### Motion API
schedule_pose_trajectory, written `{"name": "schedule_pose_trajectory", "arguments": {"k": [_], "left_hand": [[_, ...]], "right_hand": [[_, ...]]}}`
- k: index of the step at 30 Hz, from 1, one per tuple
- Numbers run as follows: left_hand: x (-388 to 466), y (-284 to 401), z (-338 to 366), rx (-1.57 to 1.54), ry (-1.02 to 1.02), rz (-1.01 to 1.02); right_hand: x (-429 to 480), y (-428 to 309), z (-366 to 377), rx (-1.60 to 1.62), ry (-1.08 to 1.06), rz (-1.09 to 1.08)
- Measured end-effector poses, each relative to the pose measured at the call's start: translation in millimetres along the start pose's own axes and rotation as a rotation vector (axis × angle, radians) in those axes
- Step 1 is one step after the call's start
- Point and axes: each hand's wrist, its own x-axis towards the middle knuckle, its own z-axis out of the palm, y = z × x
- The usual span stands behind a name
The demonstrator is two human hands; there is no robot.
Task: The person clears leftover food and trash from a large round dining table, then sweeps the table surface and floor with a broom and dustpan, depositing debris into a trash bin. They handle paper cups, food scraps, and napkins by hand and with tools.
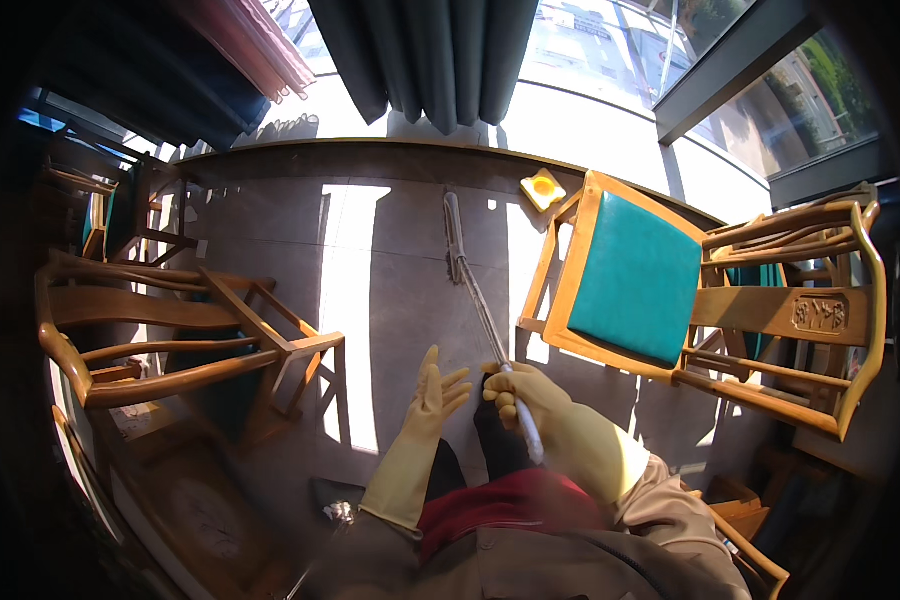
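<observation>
My right hand (521, 390), in a yellow rubber glove, grips the pole of a flat floor mop (487, 307) near its pale end. The mop's narrow head (454, 236) lies on the grey tiled floor (412, 300), forward of my hands. My left hand (435, 394), gloved the same way, is raised beside the pole with its fingers apart and nothing in it. A yellow star-shaped object (543, 190) with a round middle sits on the floor beyond the mop head, to the right.
A wooden chair with a green seat (637, 281) stands close on the right, with more chairs behind it. Another wooden armchair (187, 382) stands at the left. Dark curtains (427, 60) hang before large windows; a low ledge (390, 146) runs along the floor's far edge.
</observation>
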Motion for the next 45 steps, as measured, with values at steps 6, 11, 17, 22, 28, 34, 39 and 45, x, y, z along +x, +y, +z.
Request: {"name": "schedule_pose_trajectory", "arguments": {"k": [6, 11, 17, 22, 28, 34, 39, 45], "left_hand": [[-91, -100, -91, -0.01, 0.555, -0.309], [-189, -182, -111, -0.071, 0.797, -0.614], [-193, -197, -87, -0.034, 0.785, -0.579], [-163, -160, -87, -0.059, 0.644, -0.409], [-203, -174, -119, -0.172, 0.691, -0.359], [-284, -234, -159, -0.277, 0.887, -0.423], [-362, -314, -168, -0.471, 1.046, -0.534], [-409, -386, -159, -0.694, 1.151, -0.549]], "right_hand": [[103, -81, -94, -0.614, 0.395, -0.291], [200, -167, -155, -1.042, 0.636, 0.038], [203, -98, -142, -0.644, 0.48, -0.002], [107, -48, -100, -0.74, 0.305, 0.057], [52, -56, -87, -0.83, 0.275, 0.086], [164, 65, -68, -1.201, 0.316, 0.299], [167, 186, -32, -1.648, 0.226, 0.306], [162, 313, 66, -1.367, -0.183, 0.584]]}}
